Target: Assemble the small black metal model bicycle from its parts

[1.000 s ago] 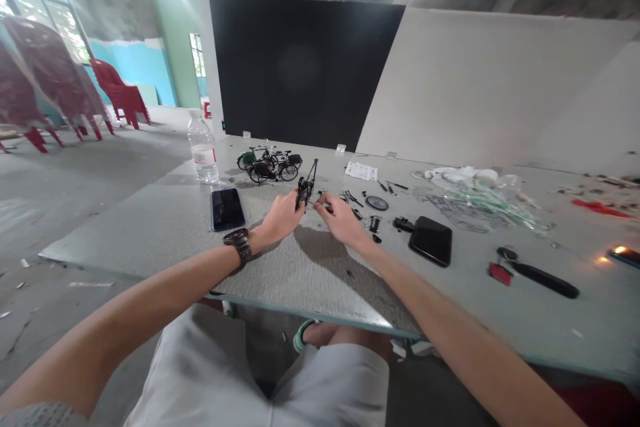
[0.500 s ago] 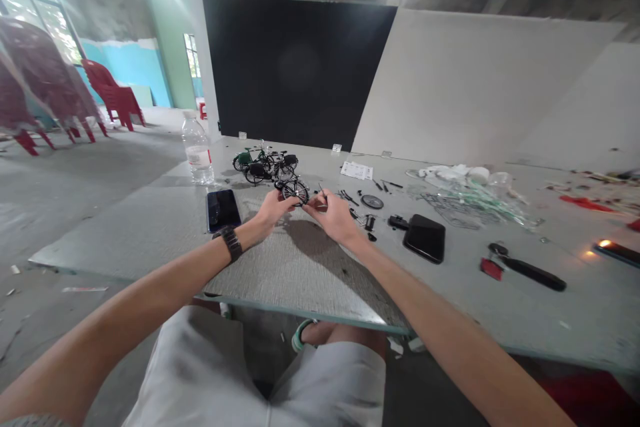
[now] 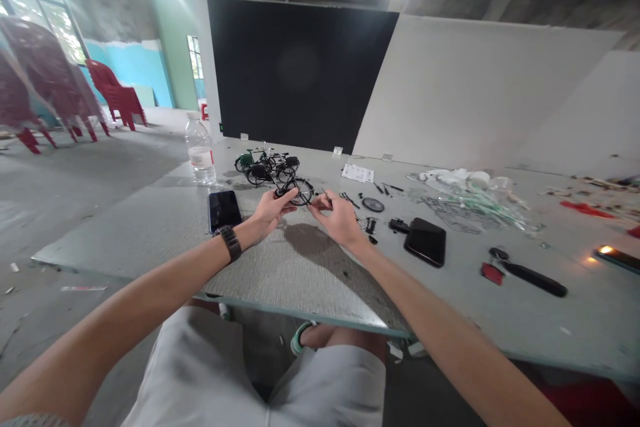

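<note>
Left hand (image 3: 273, 208) has the little model bike (image 3: 300, 195) gripped over the surface (image 3: 280, 273), fingers right by its spoked wheel (image 3: 306, 185). Right hand (image 3: 336, 215) is pinched around some thin piece (image 3: 326, 195) just beside that, too tiny for me to name. I'd go firm with the left but easy on the spokes, and make small, slow moves with the right. Loose wheel (image 3: 373, 204) lies off to the right; other bikes (image 3: 259, 172) stand close behind, so don't bump them.
</note>
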A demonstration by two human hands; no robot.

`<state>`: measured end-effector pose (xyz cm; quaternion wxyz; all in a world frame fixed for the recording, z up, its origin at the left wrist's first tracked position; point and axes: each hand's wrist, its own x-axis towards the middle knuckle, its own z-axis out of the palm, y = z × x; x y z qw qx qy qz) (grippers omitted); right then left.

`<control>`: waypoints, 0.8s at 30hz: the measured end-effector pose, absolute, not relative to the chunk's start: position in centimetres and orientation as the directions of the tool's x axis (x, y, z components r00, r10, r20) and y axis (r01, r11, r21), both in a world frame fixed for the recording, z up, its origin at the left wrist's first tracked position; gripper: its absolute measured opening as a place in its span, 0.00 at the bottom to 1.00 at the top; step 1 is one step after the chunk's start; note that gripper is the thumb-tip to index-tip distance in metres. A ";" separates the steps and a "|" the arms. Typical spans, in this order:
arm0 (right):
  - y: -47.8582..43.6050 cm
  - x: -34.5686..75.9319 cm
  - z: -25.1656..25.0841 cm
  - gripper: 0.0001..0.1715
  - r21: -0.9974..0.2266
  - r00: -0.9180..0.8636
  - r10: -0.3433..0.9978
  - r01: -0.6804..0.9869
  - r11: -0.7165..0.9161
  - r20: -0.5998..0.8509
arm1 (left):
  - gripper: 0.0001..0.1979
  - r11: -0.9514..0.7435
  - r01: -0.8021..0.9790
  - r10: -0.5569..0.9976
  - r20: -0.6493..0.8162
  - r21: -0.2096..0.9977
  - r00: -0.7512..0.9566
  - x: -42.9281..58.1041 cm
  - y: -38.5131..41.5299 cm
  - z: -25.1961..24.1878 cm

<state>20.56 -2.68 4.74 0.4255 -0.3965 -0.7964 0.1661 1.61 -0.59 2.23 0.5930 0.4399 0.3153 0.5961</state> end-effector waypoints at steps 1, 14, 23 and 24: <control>-2.8 20.4 4.6 0.25 -0.597 -0.339 0.767 0.486 0.638 0.544 | 0.19 -0.105 -0.428 0.983 0.160 0.898 0.094 1.6 -0.5 2.2; -3.0 20.3 4.3 0.26 -0.720 -0.395 0.800 0.368 0.589 0.452 | 0.16 -0.174 -0.395 0.967 0.232 0.902 0.102 1.4 0.0 1.7; -1.6 21.0 3.7 0.29 -0.724 -0.148 0.810 0.380 0.576 0.567 | 0.19 -0.230 -0.277 0.947 0.280 0.933 0.159 1.1 0.4 1.2; -1.4 21.1 3.7 0.29 -0.731 -0.143 0.808 0.359 0.581 0.571 | 0.19 -0.233 -0.249 0.944 0.280 0.940 0.176 1.1 0.4 1.2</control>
